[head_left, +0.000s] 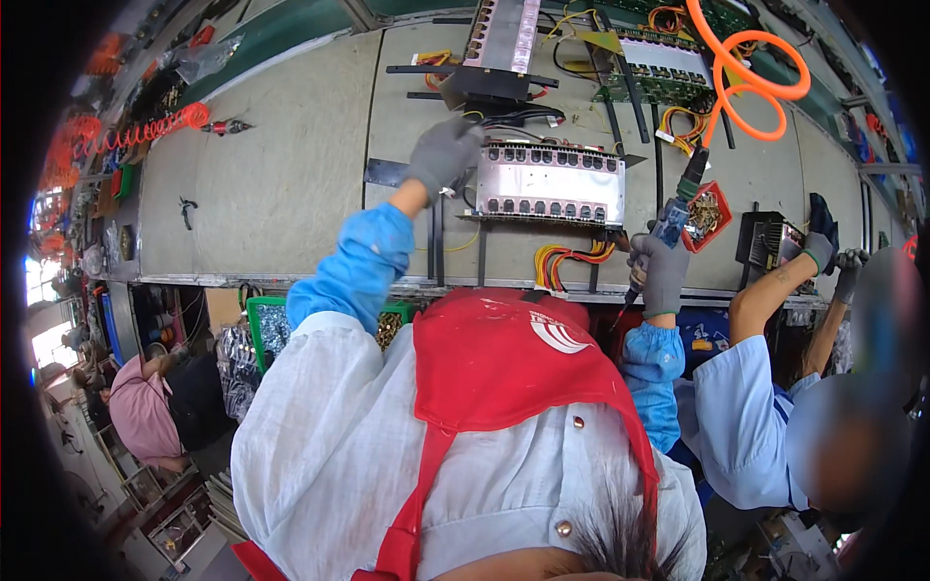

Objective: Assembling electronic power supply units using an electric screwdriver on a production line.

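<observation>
My right hand [663, 271], in a grey glove, is closed around a blue and black power screwdriver [670, 221]. Its bit points down toward my apron, and an orange coiled hose [741, 73] runs up from its other end. The grey-gloved left hand [444, 159] is by the left end of a silver metal unit [552, 184], beside black cables [523, 114]. Its fingers are partly hidden and slightly blurred. Two rows of black sockets line the unit, which lies flat on the bench. Red, yellow and black wires [567, 259] come out at its near right corner.
A red bin [707, 217] of small screws stands right of the unit. Similar units [499, 39] lie farther back. At right, a co-worker's gloved hand [821, 232] is by a black box [770, 240]. A second screwdriver [228, 127] on a red coil lies at left.
</observation>
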The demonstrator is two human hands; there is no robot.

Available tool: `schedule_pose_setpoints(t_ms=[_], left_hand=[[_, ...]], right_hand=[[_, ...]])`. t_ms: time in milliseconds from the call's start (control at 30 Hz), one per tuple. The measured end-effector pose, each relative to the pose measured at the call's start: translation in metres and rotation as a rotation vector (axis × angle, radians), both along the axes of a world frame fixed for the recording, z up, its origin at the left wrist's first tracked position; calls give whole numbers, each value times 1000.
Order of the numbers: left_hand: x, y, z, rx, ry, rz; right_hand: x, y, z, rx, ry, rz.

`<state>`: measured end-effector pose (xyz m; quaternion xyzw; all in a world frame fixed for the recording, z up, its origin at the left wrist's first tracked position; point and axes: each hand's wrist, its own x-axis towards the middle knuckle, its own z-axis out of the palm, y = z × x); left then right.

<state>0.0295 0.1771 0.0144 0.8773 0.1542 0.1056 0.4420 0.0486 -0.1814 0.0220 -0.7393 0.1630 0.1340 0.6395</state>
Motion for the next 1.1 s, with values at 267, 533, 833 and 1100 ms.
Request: schedule_pose_setpoints(t_ms=[267, 533, 833, 1100], left_hand=[[40, 36, -56, -430, 166, 111], [54, 13, -51, -405, 295, -78], [58, 7, -70, -893, 185, 94], [36, 14, -32, -1059, 172, 101]], right_hand=[[51, 10, 25, 19, 3, 90], [114, 20, 12, 112, 277, 186], [135, 40, 21, -115, 327, 300], [122, 54, 9, -263, 218, 396]])
